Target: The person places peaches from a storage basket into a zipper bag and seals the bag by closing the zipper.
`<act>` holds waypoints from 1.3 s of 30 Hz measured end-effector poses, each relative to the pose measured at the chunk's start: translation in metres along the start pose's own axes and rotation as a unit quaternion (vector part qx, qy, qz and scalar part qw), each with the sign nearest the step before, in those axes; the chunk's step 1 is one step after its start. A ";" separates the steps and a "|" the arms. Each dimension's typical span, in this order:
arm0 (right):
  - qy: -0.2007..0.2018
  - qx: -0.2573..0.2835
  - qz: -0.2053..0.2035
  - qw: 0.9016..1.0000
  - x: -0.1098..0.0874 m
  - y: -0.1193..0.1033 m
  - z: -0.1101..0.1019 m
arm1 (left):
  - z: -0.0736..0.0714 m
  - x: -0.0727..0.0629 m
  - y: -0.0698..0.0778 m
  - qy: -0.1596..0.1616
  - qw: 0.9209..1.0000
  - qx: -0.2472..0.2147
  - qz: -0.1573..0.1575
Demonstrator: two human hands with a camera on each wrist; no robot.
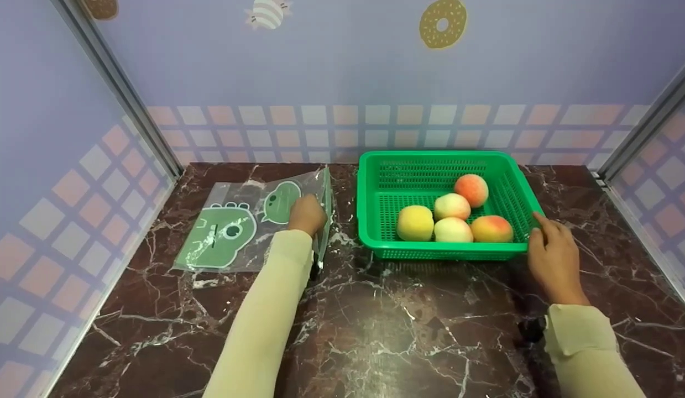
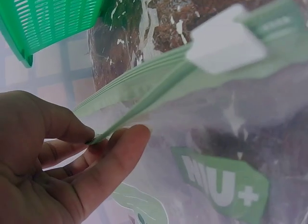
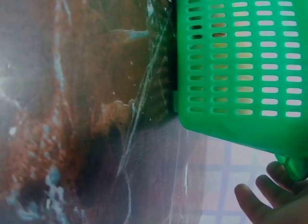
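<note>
My left hand [image 1: 308, 214] pinches the opening edge of a clear zip bag [image 2: 144, 98] between thumb and fingers. The bag lies on the table with green cartoon dinosaur prints; a white slider [image 2: 226, 38] sits on its green zip strip. At the right, a green plastic basket [image 1: 370, 243] holds several yellow-and-red peaches [image 1: 453, 207]. Thumb and forefinger of my right hand [image 1: 555, 260] hold the basket's rim near its front right corner. In the right wrist view, other fingers of that hand curl loosely below the rim.
A dark red marbled table [image 1: 408, 331] with white veins bears bag and basket. Panels with a tile pattern stand at the back [image 1: 342, 66], left [image 1: 99, 193] and right. The basket stands just right of the bag, close to the back wall.
</note>
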State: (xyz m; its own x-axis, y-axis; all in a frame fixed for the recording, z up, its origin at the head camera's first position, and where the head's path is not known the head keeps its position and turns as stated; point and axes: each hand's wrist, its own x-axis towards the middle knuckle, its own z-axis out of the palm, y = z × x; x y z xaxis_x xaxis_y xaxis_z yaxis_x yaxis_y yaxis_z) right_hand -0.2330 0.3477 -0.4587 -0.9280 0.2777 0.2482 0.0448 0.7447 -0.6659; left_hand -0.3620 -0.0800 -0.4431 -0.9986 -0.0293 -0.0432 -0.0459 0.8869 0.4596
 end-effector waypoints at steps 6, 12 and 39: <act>-0.006 -0.009 0.005 1.000 0.002 -0.005 -0.001 | -0.005 -0.002 -0.001 0.008 1.000 0.002 0.003; -0.008 -0.024 0.010 1.000 0.003 -0.009 0.002 | -0.009 -0.003 -0.001 0.000 1.000 -0.020 -0.004; 0.029 -0.002 -0.120 0.992 0.008 -0.080 0.035 | -0.027 -0.008 0.002 0.002 0.999 -0.034 0.007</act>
State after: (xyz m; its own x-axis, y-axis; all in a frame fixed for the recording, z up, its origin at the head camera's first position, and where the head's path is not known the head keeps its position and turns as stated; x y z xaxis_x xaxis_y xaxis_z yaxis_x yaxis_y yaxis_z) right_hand -0.2565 0.2692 -0.4277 -0.8891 0.1266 0.4398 -0.1738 0.7956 -0.5804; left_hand -0.3550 -0.0905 -0.4182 -0.9993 -0.0184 -0.0321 -0.0324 0.8540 0.5192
